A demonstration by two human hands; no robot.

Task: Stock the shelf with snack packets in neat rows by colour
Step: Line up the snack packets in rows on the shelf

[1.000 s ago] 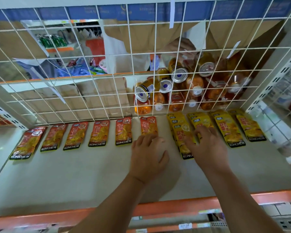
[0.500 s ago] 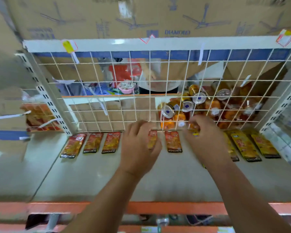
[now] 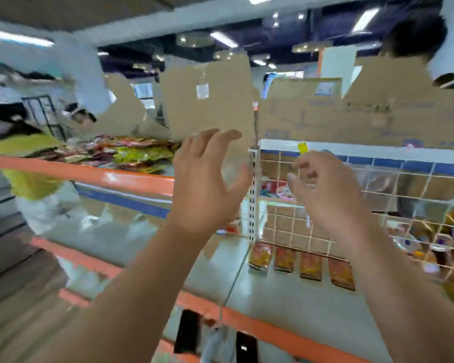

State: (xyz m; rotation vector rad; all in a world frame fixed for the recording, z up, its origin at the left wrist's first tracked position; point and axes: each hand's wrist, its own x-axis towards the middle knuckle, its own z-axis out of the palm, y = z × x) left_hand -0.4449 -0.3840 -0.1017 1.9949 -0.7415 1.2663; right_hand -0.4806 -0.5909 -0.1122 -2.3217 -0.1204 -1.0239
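While empty, left hand [image 3: 205, 189] splayed, right hand [image 3: 325, 197] half-curled; heap of red-and-yellow foil snack packets [image 3: 131, 155] upper left, nearer left hand.

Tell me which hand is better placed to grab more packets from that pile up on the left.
Left, probably. The left hand is empty, fingers spread, and sits nearer the pile of packets; the right hand is in front of the wire grid, farther off.
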